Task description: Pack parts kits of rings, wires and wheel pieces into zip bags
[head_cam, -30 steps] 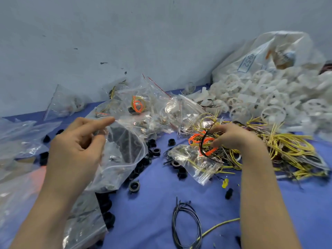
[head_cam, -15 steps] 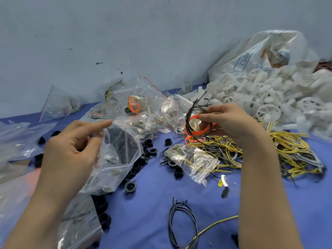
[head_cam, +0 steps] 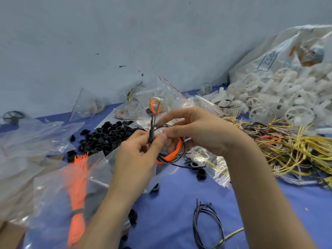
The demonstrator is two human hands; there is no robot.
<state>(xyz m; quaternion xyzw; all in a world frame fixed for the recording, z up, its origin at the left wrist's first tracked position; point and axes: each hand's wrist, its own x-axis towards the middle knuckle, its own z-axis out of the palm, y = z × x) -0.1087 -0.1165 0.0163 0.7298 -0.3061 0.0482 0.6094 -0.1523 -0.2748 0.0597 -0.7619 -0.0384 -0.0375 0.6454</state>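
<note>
At the centre, both hands meet on a small coil of black and orange wire [head_cam: 177, 152]. My left hand [head_cam: 138, 155] pinches the coil's upright black ends between thumb and fingers. My right hand [head_cam: 199, 132] pinches the coil from the right, fingers curled over it. A clear zip bag [head_cam: 100, 169] lies under my left wrist; whether that hand still holds it is hidden. Black rings [head_cam: 106, 135] are heaped behind my left hand. White wheel pieces [head_cam: 280, 97] pile up at the right rear. Yellow wires [head_cam: 294, 151] tangle to the right.
Filled zip bags [head_cam: 161, 105] lean against the grey wall. An orange wire bundle [head_cam: 77, 198] lies in a bag at the lower left. A loose black wire loop [head_cam: 208, 225] sits on the blue table [head_cam: 179, 203] in front. A small bag [head_cam: 213, 164] lies beneath my right wrist.
My right hand lifted the wire coil from the yellow tangle and carried it left to the centre. My left hand came right to meet it and took the coil's ends. The view shifted left.
</note>
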